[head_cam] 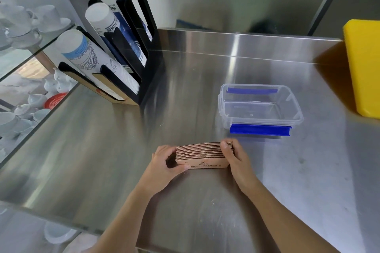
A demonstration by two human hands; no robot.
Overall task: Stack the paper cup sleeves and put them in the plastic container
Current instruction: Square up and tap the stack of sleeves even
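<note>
Steel counter [185, 92], 1, fills most of the view, w/ a steel backsplash behind it. Glass-shelved cabinet [24, 80] at far left holds white cups, saucers & teapots; too many and too blurred to count. Cup dispenser rack [141, 72], 1, black, stands at the counter's left rear, w/ 3 tilted stacks of paper cups [98, 61] in its slots. Yellow block [364, 65], 1, cut off by the right edge, sits at right rear. Plastic container [296, 117], 1, clear, lid off, nothing visible inside, sits right of centre; 2 blue latches [260, 129] show, one on the near long side and one on the far side. Stack of cup sleeves [202, 155], 1 stack, brown corrugated card, approx. a dozen flattened sleeves (exact no. cannot be told), stands on edge on the counter just in front of the container, apart from it. Left hand [164, 162]: curled round the stack's left end, thumb on the near printed face, fingers behind. Right hand [234, 158]: curled round the right end, thumb over the top edges, fingers behind. Both hands press the stack together between them.
</note>
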